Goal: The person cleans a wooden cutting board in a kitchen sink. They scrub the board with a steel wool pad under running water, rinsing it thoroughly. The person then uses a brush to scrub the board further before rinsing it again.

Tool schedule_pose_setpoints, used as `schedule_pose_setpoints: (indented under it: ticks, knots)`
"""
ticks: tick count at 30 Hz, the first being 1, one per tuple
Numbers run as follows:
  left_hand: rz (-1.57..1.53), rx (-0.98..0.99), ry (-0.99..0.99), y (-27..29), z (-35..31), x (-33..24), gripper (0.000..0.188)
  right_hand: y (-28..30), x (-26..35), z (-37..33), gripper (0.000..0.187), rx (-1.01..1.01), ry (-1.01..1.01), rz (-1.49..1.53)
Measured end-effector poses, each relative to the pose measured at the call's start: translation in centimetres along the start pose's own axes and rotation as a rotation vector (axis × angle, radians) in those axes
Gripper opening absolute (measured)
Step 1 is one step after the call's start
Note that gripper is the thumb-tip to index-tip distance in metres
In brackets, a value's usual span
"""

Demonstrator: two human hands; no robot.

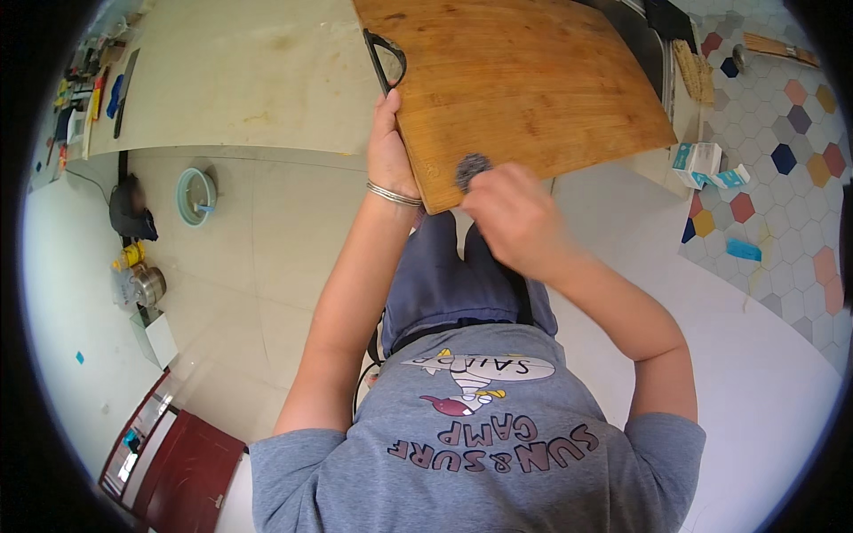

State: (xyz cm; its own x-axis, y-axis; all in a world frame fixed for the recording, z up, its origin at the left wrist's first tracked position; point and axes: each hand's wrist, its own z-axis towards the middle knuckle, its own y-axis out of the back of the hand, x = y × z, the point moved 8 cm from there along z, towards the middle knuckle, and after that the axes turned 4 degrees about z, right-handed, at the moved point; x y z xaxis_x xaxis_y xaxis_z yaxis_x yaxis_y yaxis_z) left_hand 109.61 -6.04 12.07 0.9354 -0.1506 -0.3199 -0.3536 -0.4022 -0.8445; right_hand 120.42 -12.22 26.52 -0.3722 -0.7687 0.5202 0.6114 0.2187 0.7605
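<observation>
As left fingers [388, 103] grip the board's [533, 84] edge, the scourer [468, 167] has room.

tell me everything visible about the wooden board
The wooden board is a flat, brown slab with grain and darker spots. A black looped handle sits at its left edge; the frame cuts off its far side. One corner points down the picture. The left hand grips its left edge; the right hand holds a grey scouring pad on it near that corner. Its underside is hidden.
</observation>
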Motion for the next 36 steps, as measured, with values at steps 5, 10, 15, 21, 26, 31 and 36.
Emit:
schedule_pose_setpoints:
  ticks: [5, 10, 15, 21, 26, 31, 36]
  knots:
    - [0.031, 0.0, -0.005, -0.1, 0.0, 0.0, 0.023, -1.7, 1.2, 2.2, 0.012, 0.094, 0.0, 0.023]
    - [-0.017, -0.039, -0.005, 0.9, 0.1, 0.3, 0.021, 0.3, -1.3, 0.0, 0.01, 0.093, -0.061, 0.073]
    - [0.07, 0.016, -0.067, 1.4, 1.0, 0.0, 0.019, -3.0, 2.2, 2.6, 0.008, 0.192, 0.075, -0.013]
    - [-0.034, 0.001, -0.021, 1.3, 0.7, 0.6, 0.023, -0.3, -0.9, 0.7, 0.007, 0.1, -0.002, 0.04]
    - [0.081, -0.013, -0.062, 1.8, 0.8, -0.1, 0.024, -2.8, 0.4, 2.2, 0.011, 0.212, -0.017, 0.141]
    - [-0.061, 0.017, -0.009, 1.3, 0.7, 0.9, 0.025, -0.1, -1.3, 1.0, 0.005, 0.083, -0.004, 0.023]
    - [0.015, -0.041, -0.043, 1.5, 0.3, 0.3, 0.025, -2.0, -0.8, 2.1, 0.011, 0.123, -0.002, 0.086]
